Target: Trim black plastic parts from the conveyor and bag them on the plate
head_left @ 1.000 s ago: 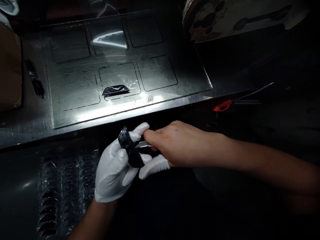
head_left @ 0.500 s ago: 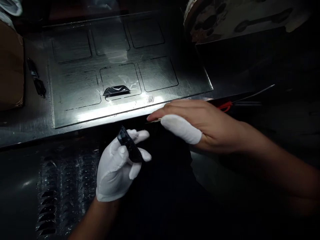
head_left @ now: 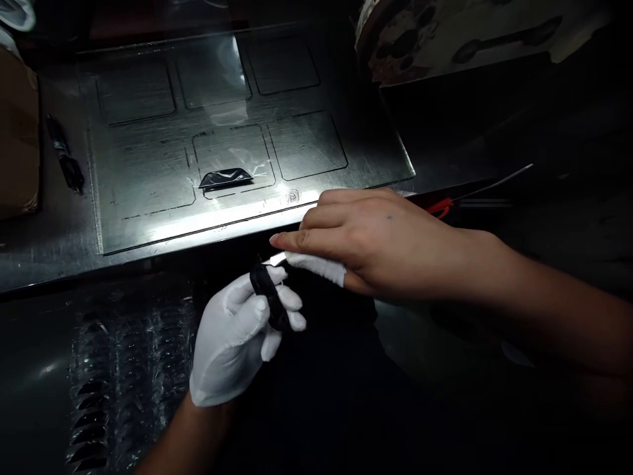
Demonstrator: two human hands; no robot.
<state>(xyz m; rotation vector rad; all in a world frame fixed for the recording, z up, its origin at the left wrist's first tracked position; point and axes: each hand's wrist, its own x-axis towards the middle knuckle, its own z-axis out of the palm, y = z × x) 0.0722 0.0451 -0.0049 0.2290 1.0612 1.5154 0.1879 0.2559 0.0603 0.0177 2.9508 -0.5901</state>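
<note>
My left hand (head_left: 228, 336), in a white glove, holds a small black plastic part (head_left: 270, 295) tilted between thumb and fingers. My right hand (head_left: 363, 241) is bare except for a white cover on the thumb. Between its thumb and forefinger it pinches a small knife (head_left: 277, 259), of which only a short bright blade shows. The blade's tip is at the upper end of the black part; whether it touches cannot be told. A similar black part (head_left: 226, 178), with clear film about it, lies on the metal plate (head_left: 309, 198) beyond my hands.
Lower left stands a clear tray (head_left: 131, 369) of several black parts. A pen (head_left: 65, 155) and a cardboard box (head_left: 18, 132) are on the left. Red-handled scissors or a similar tool (head_left: 440, 208) lie beyond my right wrist. A large worn roll (head_left: 390, 43) is at upper right.
My right hand has moved left and down, bringing the knife blade to the black part. My left hand has shifted slightly right, and the part is turned in its fingers.
</note>
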